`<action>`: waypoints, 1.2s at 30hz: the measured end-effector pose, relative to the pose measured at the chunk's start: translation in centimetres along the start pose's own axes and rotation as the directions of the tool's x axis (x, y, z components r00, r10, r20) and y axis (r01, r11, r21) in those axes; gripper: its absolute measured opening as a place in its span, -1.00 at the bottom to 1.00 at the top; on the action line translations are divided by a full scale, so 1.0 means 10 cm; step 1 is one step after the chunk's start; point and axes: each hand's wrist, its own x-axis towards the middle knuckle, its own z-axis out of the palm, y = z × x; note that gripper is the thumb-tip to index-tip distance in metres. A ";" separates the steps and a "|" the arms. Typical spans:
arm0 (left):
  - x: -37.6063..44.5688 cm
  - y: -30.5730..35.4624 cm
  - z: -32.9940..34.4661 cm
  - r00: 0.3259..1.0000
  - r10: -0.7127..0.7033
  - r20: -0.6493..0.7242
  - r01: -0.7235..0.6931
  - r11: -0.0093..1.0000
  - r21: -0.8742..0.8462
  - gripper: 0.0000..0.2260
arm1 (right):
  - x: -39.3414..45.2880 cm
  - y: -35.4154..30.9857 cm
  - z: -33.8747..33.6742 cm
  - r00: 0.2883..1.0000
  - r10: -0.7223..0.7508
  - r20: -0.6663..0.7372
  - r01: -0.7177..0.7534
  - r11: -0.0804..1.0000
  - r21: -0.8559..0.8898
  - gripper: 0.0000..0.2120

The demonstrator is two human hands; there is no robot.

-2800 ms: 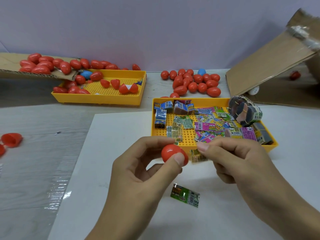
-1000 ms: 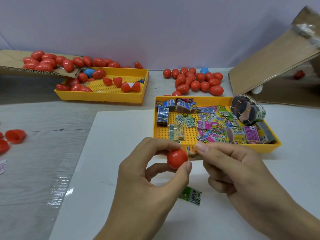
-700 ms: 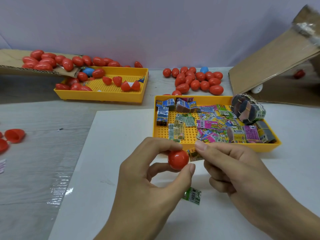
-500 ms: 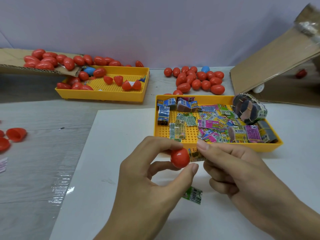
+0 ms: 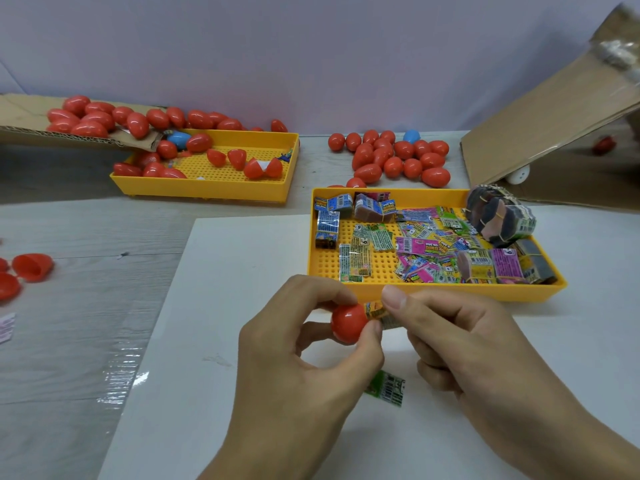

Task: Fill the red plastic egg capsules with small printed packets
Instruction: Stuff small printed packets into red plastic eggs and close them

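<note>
Left hand (image 5: pixel 298 368) pinches red plastic egg capsule half (image 5: pixel 347 323) between thumb and forefinger, above white sheet (image 5: pixel 221 306). Right hand (image 5: pixel 460 344) at its 3 o'clock pinches small folded printed packet (image 5: pixel 375 310), end at capsule mouth. Packet looks light, crinkly, springy: likely best held near tip. Shell smooth, slippery: likely best gripped near rim. Yellow plastic packet tray (image 5: pixel 450 294) at 12 o'clock.
</note>
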 end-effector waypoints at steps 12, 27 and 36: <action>0.01 0.02 -0.01 1.000 0.004 -0.015 -0.006 0.992 -0.124 -0.79 | 0.00 0.03 -0.06 0.941 -0.334 -0.058 0.311 0.918 -0.246 -0.89; 0.02 -0.02 -0.03 0.983 0.176 -0.044 -0.178 0.983 -0.050 -0.82 | 0.01 -0.01 -0.09 0.938 -0.344 -0.038 0.325 0.915 -0.239 -0.79; 0.03 0.05 -0.04 0.962 0.259 -0.084 -0.261 0.965 -0.007 -0.74 | 0.00 -0.08 -0.09 0.965 -0.261 -0.028 0.258 0.964 -0.067 -0.84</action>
